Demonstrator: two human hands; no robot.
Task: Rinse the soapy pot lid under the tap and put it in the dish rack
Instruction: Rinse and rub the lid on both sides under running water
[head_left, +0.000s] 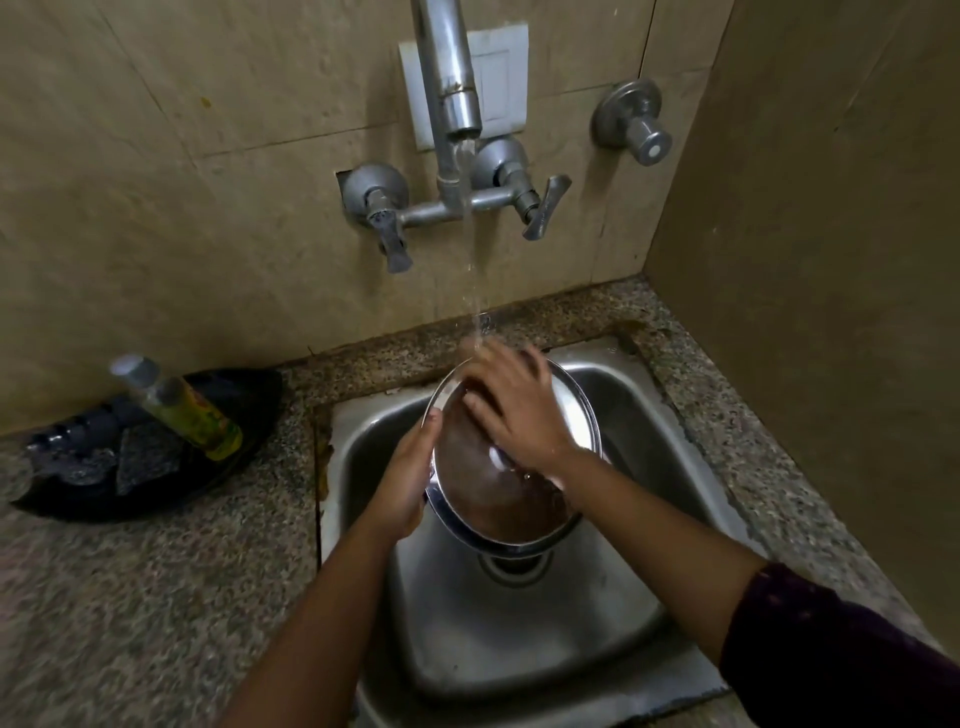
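Right now we hold the glass pot lid (511, 493) tilted over the steel sink (519, 649), above the drain (511, 566), with its far edge raised toward the wall. Its metal rim runs round a clear dome that looks brown from what lies behind it. Our left hand (408, 483) is closed on the lid's left rim, thumb over the top edge and fingers wrapped behind. Our right hand (511, 410) lies flat and open on the upper face of the lid, fingers spread toward the far rim, gripping nothing. A thin stream of water (470, 249) falls from the tap spout (454, 88) and lands on the fingertips of that right hand at the lid's top edge, where it splashes. We cannot tell whether any soap is on the glass.

The tap is a wall-mounted mixer with two lever handles, one at left (389, 239) and one at right (543, 208). A separate round valve knob (636, 124) sits on the wall further right. Behind the spout there is a white plate (498, 73) on the beige tiles.

The sink is set into a speckled granite worktop (130, 597). On the worktop to the left, well apart from the lid, stands a black tray (239, 410) holding a leaning bottle of yellow-green liquid (182, 405) and some dark scouring pads (140, 457). A dark sleeve (841, 649) covers our right upper arm.
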